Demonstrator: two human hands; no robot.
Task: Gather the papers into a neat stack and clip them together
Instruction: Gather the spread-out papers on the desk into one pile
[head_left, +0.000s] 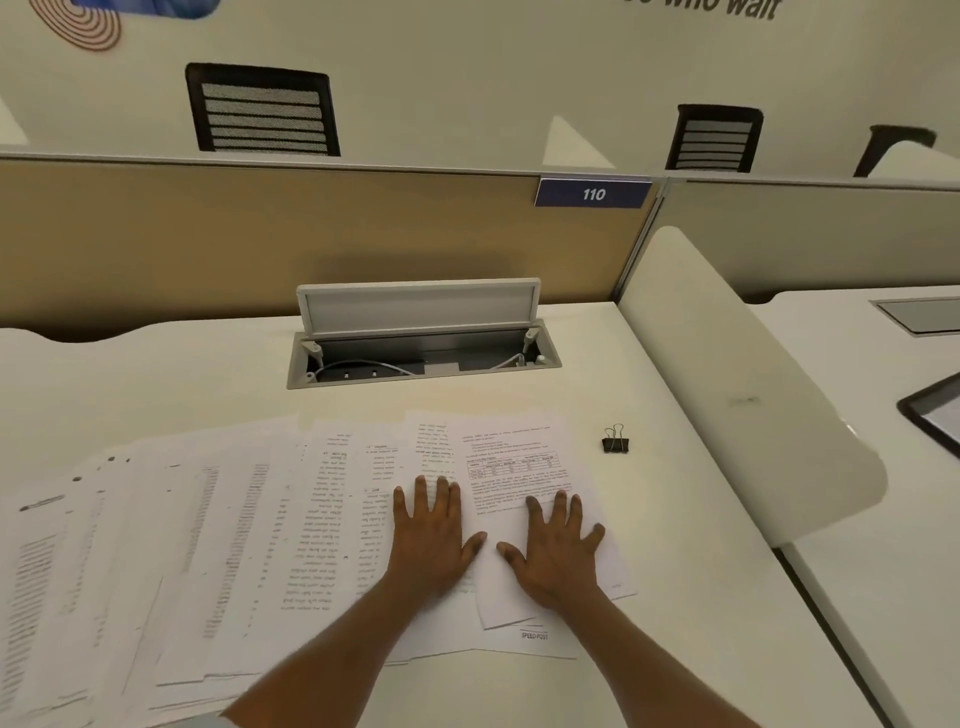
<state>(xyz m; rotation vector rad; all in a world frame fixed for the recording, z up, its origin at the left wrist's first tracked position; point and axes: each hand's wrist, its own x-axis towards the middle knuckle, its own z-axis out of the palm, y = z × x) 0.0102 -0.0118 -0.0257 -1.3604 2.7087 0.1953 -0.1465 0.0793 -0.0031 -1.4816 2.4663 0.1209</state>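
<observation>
Papers (234, 519) are fanning past the left hand (428, 535) and right hand (558, 551), both pressing flat, spread; hasty raking is likely risking creases.

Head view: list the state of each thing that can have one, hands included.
Papers: fanned across the desk, overlapping, unclipped.
Binder clip: on the desk right of the papers, apart, clamping nothing.
Cable hatch lid: raised open.
Left hand: flat on the papers, fingers straight.
Right hand: flat on the rightmost sheet, fingers straight.
Neighbouring desk's hatch: closed.
</observation>
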